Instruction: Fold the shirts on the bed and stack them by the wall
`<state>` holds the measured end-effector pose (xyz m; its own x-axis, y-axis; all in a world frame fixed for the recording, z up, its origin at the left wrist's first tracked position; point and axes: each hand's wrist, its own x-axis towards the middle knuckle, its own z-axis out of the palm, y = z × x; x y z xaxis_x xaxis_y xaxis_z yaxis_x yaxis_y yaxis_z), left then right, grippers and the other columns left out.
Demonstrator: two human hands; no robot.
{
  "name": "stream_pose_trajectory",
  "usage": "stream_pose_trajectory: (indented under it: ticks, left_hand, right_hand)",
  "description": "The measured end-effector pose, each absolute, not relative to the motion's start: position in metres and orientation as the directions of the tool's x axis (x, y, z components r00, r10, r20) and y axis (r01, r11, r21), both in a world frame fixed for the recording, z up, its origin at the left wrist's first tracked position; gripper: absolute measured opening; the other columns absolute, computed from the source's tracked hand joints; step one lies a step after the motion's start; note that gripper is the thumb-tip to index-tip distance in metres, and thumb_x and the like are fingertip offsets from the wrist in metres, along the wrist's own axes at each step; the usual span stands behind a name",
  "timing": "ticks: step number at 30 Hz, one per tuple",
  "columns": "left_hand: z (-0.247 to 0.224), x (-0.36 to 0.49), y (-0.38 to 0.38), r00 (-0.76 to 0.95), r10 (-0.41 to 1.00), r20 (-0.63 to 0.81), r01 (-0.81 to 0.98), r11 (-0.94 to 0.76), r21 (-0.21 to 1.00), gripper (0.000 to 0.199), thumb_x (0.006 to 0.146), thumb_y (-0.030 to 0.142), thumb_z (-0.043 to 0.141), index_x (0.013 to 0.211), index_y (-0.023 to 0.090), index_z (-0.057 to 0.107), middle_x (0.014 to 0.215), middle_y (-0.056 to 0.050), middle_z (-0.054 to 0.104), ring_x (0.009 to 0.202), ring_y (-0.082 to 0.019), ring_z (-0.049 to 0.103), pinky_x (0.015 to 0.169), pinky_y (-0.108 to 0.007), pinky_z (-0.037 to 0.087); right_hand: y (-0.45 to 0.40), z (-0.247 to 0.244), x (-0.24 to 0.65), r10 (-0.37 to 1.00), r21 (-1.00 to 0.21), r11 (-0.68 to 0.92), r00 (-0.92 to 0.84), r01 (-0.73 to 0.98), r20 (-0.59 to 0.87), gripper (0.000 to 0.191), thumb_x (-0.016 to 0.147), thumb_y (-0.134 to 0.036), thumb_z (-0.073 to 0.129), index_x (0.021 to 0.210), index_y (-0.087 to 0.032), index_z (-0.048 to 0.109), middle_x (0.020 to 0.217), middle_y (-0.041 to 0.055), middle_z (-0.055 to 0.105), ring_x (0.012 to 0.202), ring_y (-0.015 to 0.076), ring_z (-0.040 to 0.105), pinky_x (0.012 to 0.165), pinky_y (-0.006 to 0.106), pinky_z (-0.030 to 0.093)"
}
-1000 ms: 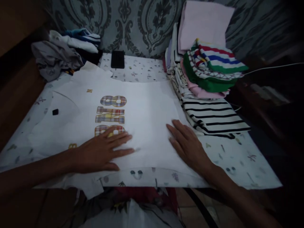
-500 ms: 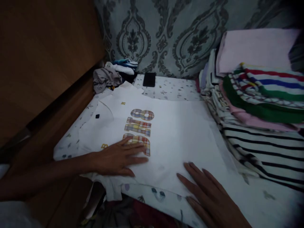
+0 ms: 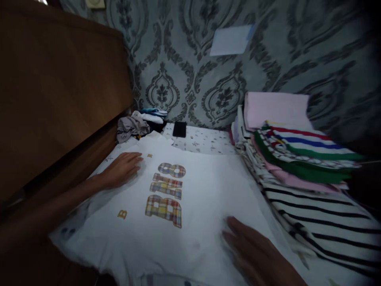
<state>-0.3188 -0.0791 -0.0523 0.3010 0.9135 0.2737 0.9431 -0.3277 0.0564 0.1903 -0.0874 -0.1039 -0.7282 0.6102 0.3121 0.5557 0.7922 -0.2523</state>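
Observation:
A white T-shirt (image 3: 205, 186) lies spread out sideways, with plaid letters and small yellow ones printed on its front. At its neckline, my left hand (image 3: 123, 169) rests palm down with fingers stretched out, covering much of the collar. My right hand (image 3: 256, 248) is over the shirt's lower part near the hem, fingers extended and slightly blurred by motion. Neither hand shows anything held. Whether the right palm presses on the cloth, I cannot tell.
On the right stands a stack of folded clothes, with a striped garment (image 3: 321, 210) in front. A black phone-like object (image 3: 179, 129) lies at the back on the patterned sheet (image 3: 205, 141). Crumpled clothes (image 3: 132, 127) sit back left, beside a wooden panel (image 3: 65, 87).
My left hand has moved off the plaid letters to the shirt's collar. My right hand stays near the hem. The view has tilted upward, showing more patterned wall.

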Motion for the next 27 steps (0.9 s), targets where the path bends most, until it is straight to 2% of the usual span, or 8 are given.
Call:
stream_pose_trajectory:
  ticks: [4, 8, 11, 13, 16, 21, 24, 27]
  left_hand:
    - [-0.032, -0.318, 0.012, 0.134, 0.969, 0.207, 0.98, -0.16, 0.115, 0.04, 0.1, 0.033, 0.036, 0.128, 0.013, 0.055, 0.134, -0.016, 0.059, 0.123, -0.026, 0.057, 0.108, -0.043, 0.044]
    - [-0.028, -0.304, 0.085, 0.117, 0.987, 0.11, 0.992, -0.122, 0.037, 0.044, 0.093, 0.018, 0.041, 0.136, 0.011, 0.05, 0.14, -0.017, 0.055, 0.132, -0.025, 0.051, 0.112, -0.038, 0.039]
    - [-0.033, -0.295, 0.112, 0.101, 0.992, 0.073, 0.995, -0.1, -0.012, 0.053, 0.086, 0.008, 0.043, 0.14, 0.008, 0.048, 0.141, -0.021, 0.055, 0.13, -0.028, 0.052, 0.107, -0.039, 0.041]
    - [-0.034, -0.292, 0.119, 0.07, 0.997, 0.043, 0.997, -0.069, -0.043, 0.049, 0.083, 0.005, 0.044, 0.131, 0.007, 0.056, 0.132, -0.022, 0.062, 0.123, -0.03, 0.057, 0.103, -0.041, 0.044]
    - [-0.025, -0.294, 0.119, 0.029, 0.999, 0.019, 0.997, -0.027, -0.074, 0.036, 0.083, 0.007, 0.046, 0.112, 0.009, 0.067, 0.119, -0.021, 0.068, 0.116, -0.033, 0.061, 0.096, -0.042, 0.046]
    - [0.023, -0.307, 0.083, 0.022, 0.998, 0.053, 0.998, -0.018, -0.068, 0.037, 0.089, 0.025, 0.045, 0.115, 0.01, 0.066, 0.112, -0.01, 0.07, 0.107, -0.026, 0.063, 0.091, -0.033, 0.045]
    - [0.057, -0.314, 0.029, 0.119, 0.992, 0.038, 0.992, -0.12, 0.032, 0.042, 0.09, 0.037, 0.041, 0.11, 0.01, 0.066, 0.097, -0.003, 0.069, 0.091, -0.02, 0.063, 0.08, -0.028, 0.045]
    - [0.075, -0.31, -0.039, 0.257, 0.965, -0.055, 0.95, -0.242, 0.197, 0.029, 0.087, 0.04, 0.05, 0.097, 0.018, 0.067, 0.093, -0.003, 0.07, 0.082, -0.019, 0.062, 0.073, -0.028, 0.046]
  right_hand:
    - [0.011, -0.089, 0.143, 0.621, -0.167, 0.778, -0.702, 0.605, 0.349, 0.041, 0.099, -0.028, 0.04, 0.134, -0.021, 0.062, 0.143, 0.0123, 0.059, 0.128, 0.0269, 0.059, 0.102, 0.045, 0.055]
    - [0.11, -0.085, 0.104, 0.752, -0.076, 0.616, -0.557, 0.784, 0.353, 0.04, 0.097, -0.017, 0.036, 0.123, -0.022, 0.066, 0.128, 0.0111, 0.069, 0.117, 0.0261, 0.066, 0.094, 0.044, 0.057]
    - [0.148, -0.082, 0.1, 0.726, -0.004, 0.625, -0.578, 0.781, 0.373, 0.04, 0.097, -0.014, 0.034, 0.12, -0.02, 0.066, 0.114, 0.0104, 0.073, 0.099, 0.0221, 0.07, 0.084, 0.038, 0.055]
    - [0.158, -0.076, 0.103, 0.718, 0.092, 0.621, -0.612, 0.778, 0.332, 0.036, 0.095, -0.013, 0.037, 0.115, -0.017, 0.067, 0.105, 0.0115, 0.075, 0.086, 0.0188, 0.069, 0.076, 0.033, 0.052]
    - [0.16, -0.061, 0.105, 0.737, 0.203, 0.597, -0.631, 0.776, 0.242, 0.027, 0.09, -0.012, 0.043, 0.097, -0.014, 0.068, 0.092, 0.0127, 0.074, 0.076, 0.017, 0.066, 0.066, 0.029, 0.045]
    - [0.138, -0.038, 0.1, 0.738, 0.199, 0.595, -0.627, 0.779, 0.25, 0.024, 0.087, -0.01, 0.04, 0.084, -0.016, 0.063, 0.079, 0.0106, 0.071, 0.07, 0.017, 0.064, 0.061, 0.029, 0.038]
    - [0.101, -0.028, 0.107, 0.721, 0.183, 0.593, -0.619, 0.784, 0.312, 0.019, 0.087, -0.011, 0.04, 0.085, -0.019, 0.058, 0.076, 0.0103, 0.068, 0.068, 0.0211, 0.062, 0.061, 0.032, 0.039]
    - [0.052, -0.028, 0.13, 0.604, 0.177, 0.682, -0.683, 0.71, 0.412, 0.017, 0.091, -0.015, 0.041, 0.084, -0.023, 0.055, 0.077, 0.0085, 0.065, 0.078, 0.0258, 0.063, 0.073, 0.039, 0.045]
